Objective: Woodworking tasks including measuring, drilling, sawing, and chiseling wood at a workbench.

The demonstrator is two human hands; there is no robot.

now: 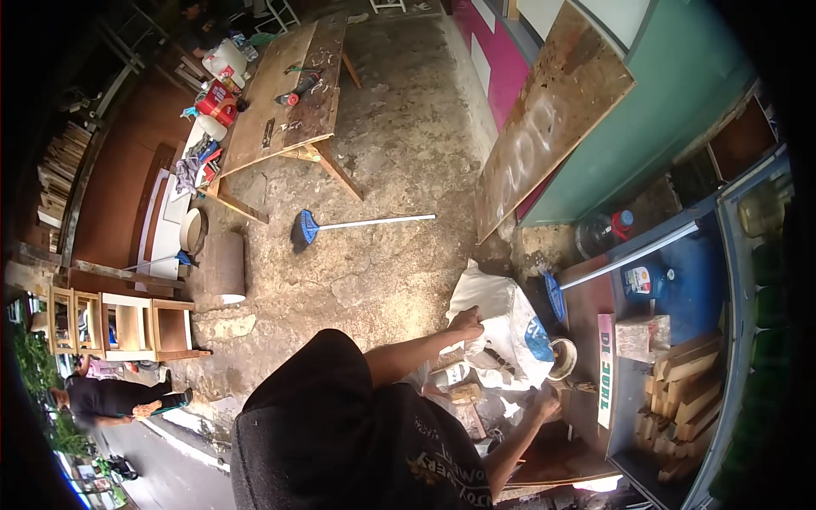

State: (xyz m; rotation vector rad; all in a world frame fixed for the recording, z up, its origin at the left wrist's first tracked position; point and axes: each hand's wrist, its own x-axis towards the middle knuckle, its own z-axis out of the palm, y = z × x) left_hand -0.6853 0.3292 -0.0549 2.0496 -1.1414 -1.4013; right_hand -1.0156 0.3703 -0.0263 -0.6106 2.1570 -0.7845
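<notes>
A crumpled white sack [497,319] with a blue printed patch hangs between my hands. My left hand [466,325] is closed on its upper left side, bunching the cloth. At its lower right edge, my right hand [546,403] has its fingers curled around the material. Just right of the sack sits a small round tub [562,359] with a pale rim. Under and below the sack lies a clutter of small items, among them a white container [450,374] on its side and a brownish block [465,393]; the sack covers part of them.
A broom [374,222] lies on the floor ahead, near a wooden worktable [255,110]. A wooden board [557,119] leans on the right wall. Wood offcuts [688,391], a blue jug [643,281] and another broom [557,293] are at right. Someone [110,399] stands at far left.
</notes>
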